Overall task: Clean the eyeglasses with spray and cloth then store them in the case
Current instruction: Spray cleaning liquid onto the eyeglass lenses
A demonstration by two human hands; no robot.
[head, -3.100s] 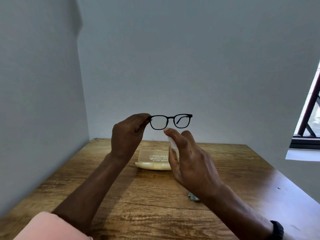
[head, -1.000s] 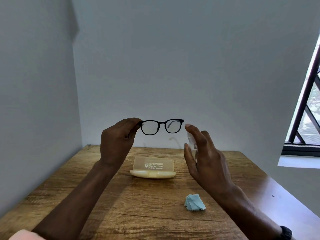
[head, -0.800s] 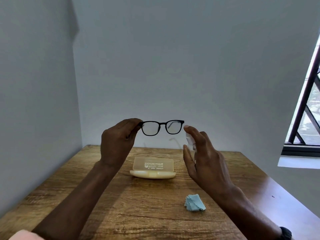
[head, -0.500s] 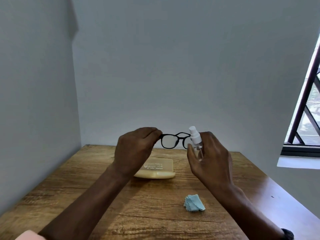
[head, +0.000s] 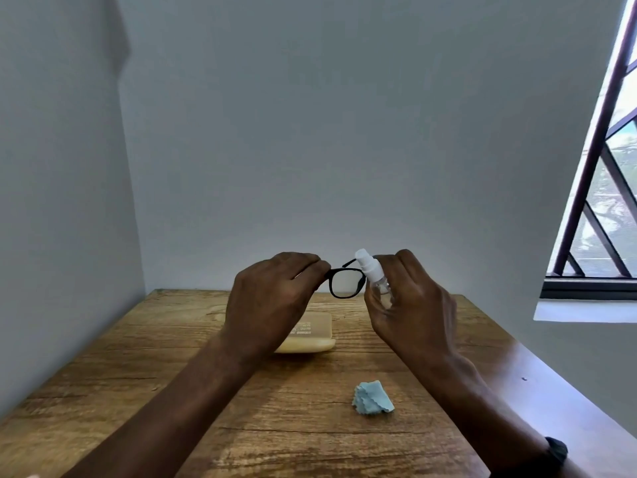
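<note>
The left hand (head: 272, 298) pinches the black eyeglasses (head: 344, 282) by one end, raised above the tabletop (head: 172, 391). The right hand (head: 410, 305) has its fingers curled round the spray bottle (head: 374, 276) beside them. The blue cloth (head: 372, 398) and yellowish case (head: 310, 336) lie below.

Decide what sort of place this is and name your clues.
Probably a plain indoor room: a wooden table set in a corner of bare grey walls, with a barred window at right.
</note>
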